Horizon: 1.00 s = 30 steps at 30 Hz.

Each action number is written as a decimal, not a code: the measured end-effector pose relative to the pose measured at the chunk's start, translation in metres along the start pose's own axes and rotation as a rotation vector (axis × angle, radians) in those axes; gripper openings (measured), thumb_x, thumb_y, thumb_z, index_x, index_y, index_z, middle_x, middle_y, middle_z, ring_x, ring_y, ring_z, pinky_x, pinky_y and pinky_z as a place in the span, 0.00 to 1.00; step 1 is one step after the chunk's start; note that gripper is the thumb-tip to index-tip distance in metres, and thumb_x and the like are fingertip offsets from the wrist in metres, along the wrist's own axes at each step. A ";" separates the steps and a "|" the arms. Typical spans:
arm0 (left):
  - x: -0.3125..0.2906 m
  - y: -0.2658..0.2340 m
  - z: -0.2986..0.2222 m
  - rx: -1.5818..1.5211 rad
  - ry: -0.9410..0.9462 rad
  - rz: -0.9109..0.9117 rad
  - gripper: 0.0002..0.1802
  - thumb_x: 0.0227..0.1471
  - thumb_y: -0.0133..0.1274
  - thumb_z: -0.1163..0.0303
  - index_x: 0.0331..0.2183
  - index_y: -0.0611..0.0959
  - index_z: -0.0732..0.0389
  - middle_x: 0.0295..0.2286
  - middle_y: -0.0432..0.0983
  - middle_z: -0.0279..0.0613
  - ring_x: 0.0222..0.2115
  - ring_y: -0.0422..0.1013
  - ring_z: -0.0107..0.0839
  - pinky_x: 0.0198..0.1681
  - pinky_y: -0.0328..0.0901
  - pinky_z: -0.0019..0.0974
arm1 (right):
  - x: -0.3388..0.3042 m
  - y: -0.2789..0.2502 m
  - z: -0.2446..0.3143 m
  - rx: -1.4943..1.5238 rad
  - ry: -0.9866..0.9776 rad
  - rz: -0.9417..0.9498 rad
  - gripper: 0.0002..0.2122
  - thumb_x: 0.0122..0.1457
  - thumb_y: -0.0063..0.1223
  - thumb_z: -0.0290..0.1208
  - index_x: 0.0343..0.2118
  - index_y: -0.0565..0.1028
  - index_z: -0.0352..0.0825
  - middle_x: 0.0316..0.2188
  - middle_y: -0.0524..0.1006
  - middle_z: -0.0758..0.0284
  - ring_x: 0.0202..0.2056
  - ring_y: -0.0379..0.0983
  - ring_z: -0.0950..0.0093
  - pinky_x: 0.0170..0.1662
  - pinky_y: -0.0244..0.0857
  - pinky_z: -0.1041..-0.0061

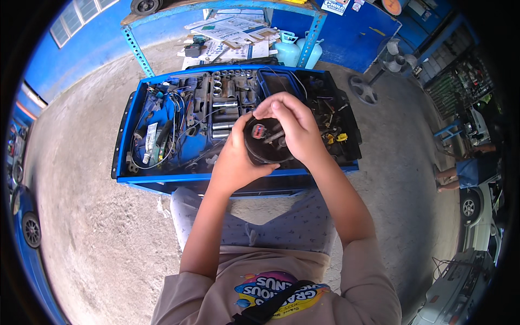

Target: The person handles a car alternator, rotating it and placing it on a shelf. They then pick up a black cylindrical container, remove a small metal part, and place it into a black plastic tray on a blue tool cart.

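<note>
The left hand (236, 162) grips the black, round, open-topped container (262, 156), best kept level so the silvery metal pieces (275, 136) inside don't spill; the right hand (295, 127) curves over its rim, any hold unclear. Below and beyond lies the blue metal tool drawer (162, 177).

the floor (108, 244) is brightest lower left; fisheye curves the edges.

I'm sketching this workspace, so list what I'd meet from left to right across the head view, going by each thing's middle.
Blue car, white tube, left hand, dark round container, right hand, yellow pieces, standing fan, person.
</note>
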<state>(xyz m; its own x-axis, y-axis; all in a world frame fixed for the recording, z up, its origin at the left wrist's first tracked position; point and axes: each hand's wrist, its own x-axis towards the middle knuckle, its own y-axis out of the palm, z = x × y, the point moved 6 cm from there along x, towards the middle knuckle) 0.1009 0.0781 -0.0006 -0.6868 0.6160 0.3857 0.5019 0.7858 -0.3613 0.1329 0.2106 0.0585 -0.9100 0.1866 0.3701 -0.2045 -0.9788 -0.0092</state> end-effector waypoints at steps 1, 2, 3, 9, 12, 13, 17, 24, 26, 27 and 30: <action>0.000 -0.001 -0.002 0.028 0.030 -0.021 0.62 0.27 0.77 0.66 0.61 0.57 0.63 0.51 0.69 0.60 0.52 0.69 0.55 0.55 0.67 0.47 | 0.003 0.004 -0.002 -0.035 0.000 0.034 0.12 0.71 0.43 0.33 0.37 0.74 0.28 0.35 0.78 0.66 0.42 0.75 0.77 0.48 0.67 0.74; 0.000 -0.003 -0.004 0.058 0.059 -0.042 0.62 0.28 0.77 0.67 0.61 0.57 0.63 0.52 0.68 0.60 0.53 0.69 0.55 0.55 0.66 0.47 | 0.006 0.008 -0.005 -0.068 0.019 0.067 0.13 0.71 0.42 0.33 0.38 0.75 0.28 0.36 0.78 0.65 0.43 0.75 0.77 0.48 0.67 0.74; 0.000 -0.004 -0.005 0.088 0.088 -0.060 0.62 0.28 0.77 0.67 0.61 0.57 0.63 0.52 0.68 0.60 0.53 0.69 0.54 0.55 0.66 0.46 | 0.007 0.010 -0.007 -0.092 0.045 0.090 0.13 0.71 0.42 0.34 0.38 0.75 0.29 0.37 0.78 0.64 0.43 0.74 0.77 0.49 0.66 0.74; 0.001 -0.003 -0.009 0.189 0.188 -0.031 0.45 0.25 0.77 0.68 0.47 0.72 0.62 0.52 0.69 0.56 0.51 0.70 0.54 0.53 0.68 0.46 | -0.029 0.000 0.025 -1.241 -0.264 -0.201 0.10 0.64 0.49 0.32 0.29 0.73 0.32 0.31 0.71 0.59 0.33 0.69 0.58 0.39 0.65 0.61; 0.000 -0.003 -0.011 0.213 0.233 -0.052 0.40 0.24 0.77 0.69 0.44 0.75 0.62 0.51 0.70 0.55 0.50 0.72 0.53 0.51 0.70 0.46 | -0.058 -0.010 0.024 -1.099 -0.034 -0.160 0.08 0.60 0.55 0.30 0.29 0.75 0.31 0.32 0.72 0.60 0.32 0.71 0.60 0.36 0.67 0.64; 0.000 -0.003 -0.011 0.210 0.232 -0.048 0.40 0.24 0.77 0.70 0.43 0.76 0.62 0.51 0.71 0.54 0.50 0.72 0.53 0.51 0.70 0.46 | -0.065 -0.008 0.028 -1.062 -0.078 -0.139 0.07 0.59 0.57 0.30 0.30 0.76 0.30 0.33 0.72 0.61 0.33 0.72 0.62 0.37 0.68 0.65; -0.001 -0.003 -0.012 0.172 0.225 -0.046 0.35 0.24 0.77 0.71 0.41 0.81 0.62 0.50 0.71 0.52 0.50 0.72 0.51 0.52 0.70 0.45 | -0.083 -0.010 0.032 -0.911 -0.014 -0.068 0.07 0.56 0.60 0.24 0.37 0.78 0.30 0.36 0.73 0.63 0.34 0.75 0.64 0.38 0.68 0.68; 0.000 -0.005 -0.015 0.152 0.224 -0.025 0.37 0.24 0.77 0.69 0.44 0.82 0.59 0.49 0.72 0.50 0.50 0.72 0.50 0.52 0.69 0.45 | -0.072 -0.001 0.054 -1.105 -0.103 0.072 0.06 0.56 0.58 0.21 0.36 0.79 0.30 0.35 0.75 0.62 0.33 0.75 0.62 0.37 0.69 0.67; -0.001 -0.005 -0.015 0.166 0.202 -0.032 0.40 0.24 0.77 0.69 0.46 0.81 0.59 0.49 0.71 0.51 0.50 0.72 0.51 0.52 0.69 0.45 | -0.060 -0.006 0.064 -1.082 -0.168 0.031 0.06 0.56 0.58 0.21 0.36 0.79 0.30 0.33 0.75 0.61 0.33 0.75 0.61 0.37 0.69 0.67; -0.001 -0.006 -0.015 0.193 0.197 -0.045 0.41 0.24 0.77 0.68 0.46 0.80 0.59 0.49 0.71 0.52 0.50 0.71 0.52 0.52 0.69 0.45 | -0.055 -0.008 0.068 -1.064 -0.207 0.016 0.06 0.56 0.58 0.21 0.36 0.79 0.29 0.33 0.76 0.61 0.33 0.75 0.61 0.37 0.70 0.67; -0.001 -0.006 -0.014 0.226 0.197 -0.074 0.45 0.25 0.78 0.66 0.47 0.74 0.61 0.49 0.72 0.55 0.49 0.72 0.52 0.51 0.69 0.43 | -0.047 -0.017 0.074 -0.972 -0.334 -0.217 0.06 0.56 0.59 0.20 0.37 0.79 0.29 0.34 0.78 0.61 0.31 0.77 0.66 0.33 0.70 0.72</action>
<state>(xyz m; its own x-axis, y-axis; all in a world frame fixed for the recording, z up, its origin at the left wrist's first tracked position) 0.1053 0.0736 0.0129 -0.5912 0.5736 0.5670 0.3097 0.8106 -0.4970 0.2060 0.2118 0.1095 -0.7037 0.1724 0.6892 -0.6874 -0.4103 -0.5993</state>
